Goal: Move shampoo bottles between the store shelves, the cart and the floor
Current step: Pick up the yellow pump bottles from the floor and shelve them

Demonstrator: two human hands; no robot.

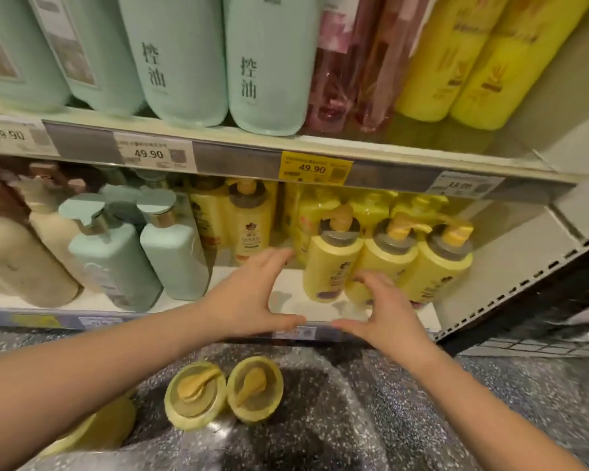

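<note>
Three yellow pump shampoo bottles stand in a row at the right of the lower shelf (320, 311); the leftmost one (327, 263) is closest to my hands. My left hand (252, 297) hovers open just left of it, fingers spread, holding nothing. My right hand (381, 311) is open in front of the middle bottle (385, 260), fingertips near its base. Two more yellow pump bottles (194, 394) (254, 387) stand upright on the speckled floor below the shelf edge. Another yellow bottle (99, 426) lies partly hidden under my left forearm.
Mint green bottles (116, 256) and beige bottles (24, 263) fill the lower shelf's left side. The upper shelf carries large mint, pink and yellow bottles with price tags (315, 168) along its edge. A wire cart edge (531, 345) shows at the right.
</note>
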